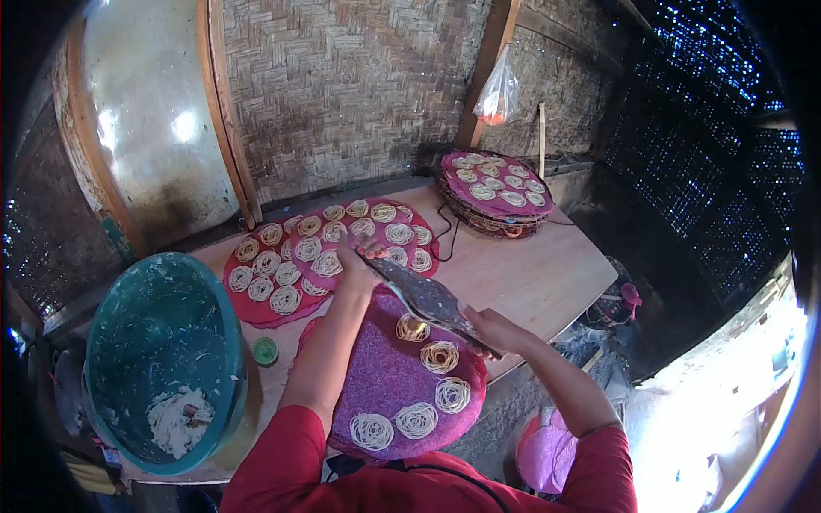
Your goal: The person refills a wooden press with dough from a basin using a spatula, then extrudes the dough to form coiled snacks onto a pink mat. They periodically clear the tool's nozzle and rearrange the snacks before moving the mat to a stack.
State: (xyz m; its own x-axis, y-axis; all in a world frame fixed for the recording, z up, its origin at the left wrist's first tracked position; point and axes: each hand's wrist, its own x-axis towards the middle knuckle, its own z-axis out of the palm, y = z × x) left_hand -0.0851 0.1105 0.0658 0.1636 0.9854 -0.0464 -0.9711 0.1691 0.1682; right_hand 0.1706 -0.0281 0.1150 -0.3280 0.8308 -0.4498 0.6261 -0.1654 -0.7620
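My left hand (363,258) and my right hand (493,330) are closed around opposite ends of a long, dark wooden press (421,295). It is held at a slant above a round purple mat (363,376). Just under the press lies a coil of pale dough strands (412,327), with a small yellowish part above it that may belong to the press. Several more strand nests, such as this dough nest (416,421), curve along the mat's right and front edge. The underside of the press is hidden from me.
A large green tub (162,359) with a lump of pale dough (181,421) stands left. Red-pink mats (256,309) full of nests lie behind. A small green cup (265,350) sits beside the tub. At the back right, a stack of round trays (496,224) stands on the wooden table (522,282).
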